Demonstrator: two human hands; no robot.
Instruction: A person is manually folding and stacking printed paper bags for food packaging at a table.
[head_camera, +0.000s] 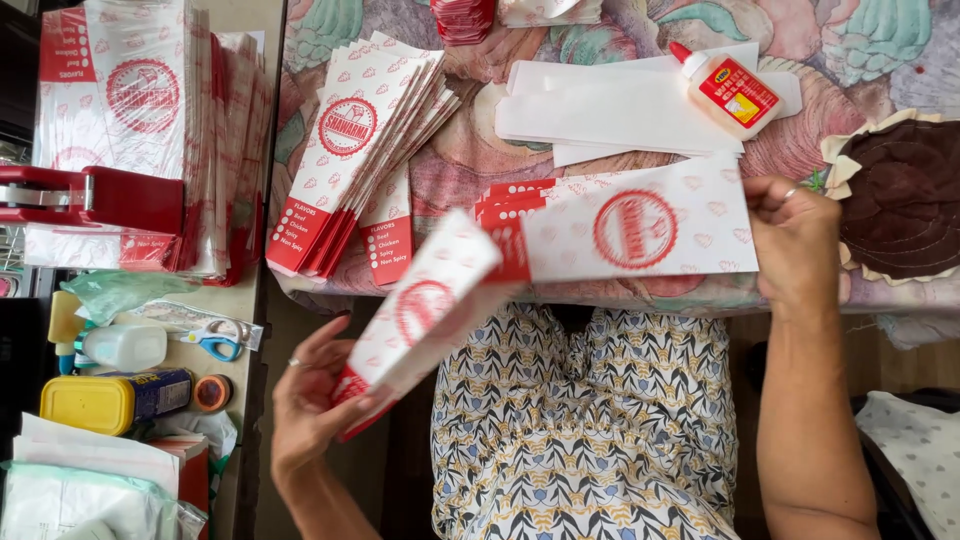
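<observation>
Paper sleeve (425, 305), red and white, is pinched at its lower corner by the left hand (310, 400), tilted over the lap; that thin grip could let it slip. Fanned sleeve stack (350, 150) lies near the table edge (300, 290). Right hand (795, 245) presses flat sleeves (630, 232) overhanging the edge; releasing may drop them. Glue bottle (728, 90) lies near.

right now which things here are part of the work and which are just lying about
In use: left hand holding a paper bag; right hand on the bag stack; fanned bags; glue bottle.

Lying about: scissors; red stapler; tape roll; brown mat.
</observation>
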